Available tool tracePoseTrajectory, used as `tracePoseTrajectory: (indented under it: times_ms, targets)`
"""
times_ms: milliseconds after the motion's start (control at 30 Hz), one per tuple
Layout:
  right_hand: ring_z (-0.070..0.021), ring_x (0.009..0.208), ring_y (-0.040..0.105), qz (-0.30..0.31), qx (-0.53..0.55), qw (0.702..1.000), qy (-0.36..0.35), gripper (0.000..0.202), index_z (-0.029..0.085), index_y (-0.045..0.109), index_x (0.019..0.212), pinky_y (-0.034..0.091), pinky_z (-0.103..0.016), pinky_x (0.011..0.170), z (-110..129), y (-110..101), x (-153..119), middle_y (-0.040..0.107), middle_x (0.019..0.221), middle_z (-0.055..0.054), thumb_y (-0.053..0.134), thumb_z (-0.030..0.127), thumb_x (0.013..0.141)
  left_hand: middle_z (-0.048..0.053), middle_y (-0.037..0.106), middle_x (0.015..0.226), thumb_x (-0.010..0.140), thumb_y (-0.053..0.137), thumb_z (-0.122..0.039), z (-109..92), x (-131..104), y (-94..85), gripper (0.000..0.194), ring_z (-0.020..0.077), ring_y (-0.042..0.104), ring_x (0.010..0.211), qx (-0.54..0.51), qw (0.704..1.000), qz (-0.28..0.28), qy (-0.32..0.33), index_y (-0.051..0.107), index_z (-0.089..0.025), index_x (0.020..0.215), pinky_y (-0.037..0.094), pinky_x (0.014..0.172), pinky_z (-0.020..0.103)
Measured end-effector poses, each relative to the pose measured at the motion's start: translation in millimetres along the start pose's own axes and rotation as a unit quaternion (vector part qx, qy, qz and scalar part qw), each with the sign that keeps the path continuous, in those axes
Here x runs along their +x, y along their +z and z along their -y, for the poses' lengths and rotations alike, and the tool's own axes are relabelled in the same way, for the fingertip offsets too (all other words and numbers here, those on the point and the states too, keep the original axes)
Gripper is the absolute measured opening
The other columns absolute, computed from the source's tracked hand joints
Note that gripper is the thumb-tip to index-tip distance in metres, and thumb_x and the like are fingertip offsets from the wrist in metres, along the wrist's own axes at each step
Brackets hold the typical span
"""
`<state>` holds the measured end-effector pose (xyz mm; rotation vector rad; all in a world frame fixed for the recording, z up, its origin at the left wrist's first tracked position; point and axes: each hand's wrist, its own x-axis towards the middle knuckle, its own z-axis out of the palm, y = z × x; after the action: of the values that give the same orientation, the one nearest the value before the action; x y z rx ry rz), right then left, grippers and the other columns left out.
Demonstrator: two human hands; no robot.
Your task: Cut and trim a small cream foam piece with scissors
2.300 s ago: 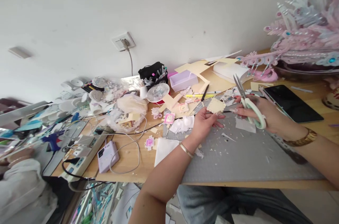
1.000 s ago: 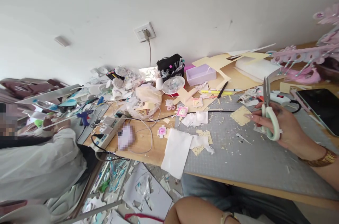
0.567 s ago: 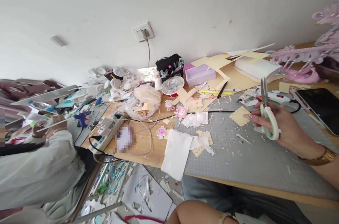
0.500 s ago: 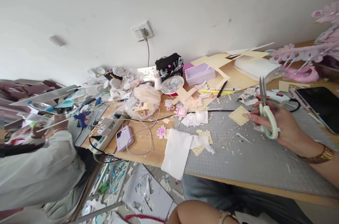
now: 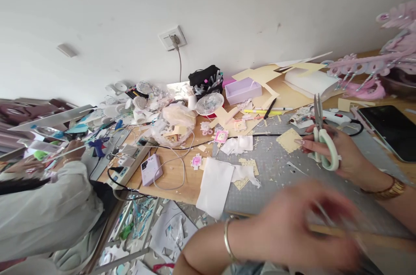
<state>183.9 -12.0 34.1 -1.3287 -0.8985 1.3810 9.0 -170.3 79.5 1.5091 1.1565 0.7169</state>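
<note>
My right hand (image 5: pixel 338 149) is closed round the pale green handles of the scissors (image 5: pixel 328 147), whose blades point up and away. Its fingertips also touch the edge of a cream patterned square (image 5: pixel 289 140) on the grey cutting mat (image 5: pixel 276 171). Over the mat's front edge hangs my left hand (image 5: pixel 312 227), smeared by motion, with a bracelet on its wrist; whether it holds anything cannot be made out. White cloth pieces (image 5: pixel 215 186) and another patterned piece lie left of it on the mat and table.
Behind the mat stand a lilac tray (image 5: pixel 243 91), a black pen case (image 5: pixel 204 78) and a plastic bag (image 5: pixel 175 123). A phone (image 5: pixel 388 130) lies at the right. At the far left, a person's sleeve (image 5: pixel 55 205) and hands are near a blue glue gun (image 5: pixel 98 147).
My left hand has come up from the bottom edge to over the mat's front. The view has shifted slightly. My right hand still holds the scissors beside the cream square.
</note>
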Motion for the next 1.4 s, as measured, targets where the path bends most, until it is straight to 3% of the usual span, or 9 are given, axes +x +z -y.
tracePoseTrajectory:
  times_ms: [33,133,200,300,467,600,700,1000,1400]
  targets:
    - [-0.0144,0.052,0.064,0.002,-0.004,1.0,0.0,0.067,0.023,0.066,0.077,0.057,-0.026,0.05,2,1,-2,0.068,0.064,0.005,0.102,0.038,0.023,0.012,0.068,0.117,0.083,0.068,-0.044,1,25,-17.7,0.044,0.027,0.065,0.109,0.019,0.999,-0.021,0.024,0.065,-0.028,0.124,0.051,0.099,0.043]
    - [-0.0156,0.051,0.064,0.012,-0.015,1.0,-0.01,0.066,0.023,0.065,0.076,0.056,-0.029,0.051,7,4,-5,0.067,0.061,0.005,0.101,0.043,0.024,0.018,0.061,0.132,0.079,0.074,-0.033,12,92,-61.2,0.053,0.0343,0.054,0.129,0.201,0.954,-0.205,0.081,0.059,-0.018,0.128,0.042,0.111,0.053]
    - [-0.0151,0.049,0.062,0.02,-0.02,0.999,-0.02,0.066,0.023,0.063,0.074,0.055,-0.029,0.05,8,4,-6,0.066,0.057,0.006,0.101,0.044,0.025,0.018,0.065,0.123,0.074,0.081,-0.041,26,121,-74.6,0.061,0.0324,0.063,0.114,0.182,0.969,-0.168,0.021,0.061,-0.015,0.125,0.051,0.099,0.048]
    - [-0.0134,0.047,0.059,0.034,-0.021,0.999,-0.023,0.066,0.022,0.062,0.075,0.051,-0.027,0.049,6,4,-6,0.064,0.053,0.007,0.101,0.042,0.026,0.009,0.074,0.09,0.074,0.081,-0.052,46,140,-73.3,0.049,0.0221,0.07,0.08,-0.026,0.996,0.001,-0.086,0.069,-0.014,0.102,0.054,0.07,0.032]
    - [-0.0124,0.046,0.057,0.051,-0.029,0.998,-0.021,0.065,0.023,0.061,0.081,0.045,-0.024,0.044,4,2,-7,0.062,0.055,0.007,0.098,0.052,0.036,0.004,0.07,0.067,0.058,0.09,-0.056,55,143,-59.0,0.051,0.0147,0.068,0.061,-0.262,0.959,0.021,-0.111,0.07,-0.013,0.078,0.048,0.056,0.023]
    - [-0.0117,0.046,0.053,0.115,-0.091,0.989,-0.035,0.056,0.022,0.062,0.081,0.04,-0.023,0.041,7,-9,-7,0.066,0.061,0.002,0.085,0.068,0.059,0.003,0.069,0.065,0.055,0.091,-0.056,52,140,-59.8,0.052,0.0144,0.069,0.059,-0.308,0.945,-0.037,-0.105,0.068,-0.013,0.075,0.049,0.054,0.022]
    - [-0.014,0.05,0.056,0.175,-0.129,0.975,-0.036,0.052,0.022,0.068,0.091,0.044,-0.024,0.043,2,-20,-5,0.069,0.065,-0.001,0.085,0.064,0.065,0.004,0.07,0.067,0.058,0.09,-0.056,51,137,-63.8,0.051,0.0156,0.07,0.059,-0.321,0.939,-0.068,-0.101,0.066,-0.014,0.074,0.05,0.054,0.024]
    - [-0.0102,0.043,0.047,0.245,-0.152,0.956,0.059,0.051,0.021,0.074,0.085,0.037,-0.02,0.036,0,-16,-10,0.059,0.057,0.003,0.093,0.054,0.052,0.004,0.07,0.064,0.058,0.09,-0.05,48,131,-69.1,0.046,0.0153,0.069,0.056,-0.334,0.935,-0.06,-0.108,0.068,-0.013,0.073,0.05,0.053,0.023]
    - [-0.0079,0.044,0.041,0.287,-0.164,0.943,0.036,0.057,0.019,0.07,0.093,0.034,-0.019,0.037,-13,-23,-5,0.053,0.06,0.005,0.085,0.065,0.063,0.005,0.07,0.06,0.057,0.092,-0.049,47,130,-70.4,0.045,0.0156,0.068,0.054,-0.34,0.932,-0.038,-0.12,0.067,-0.013,0.067,0.05,0.052,0.023]
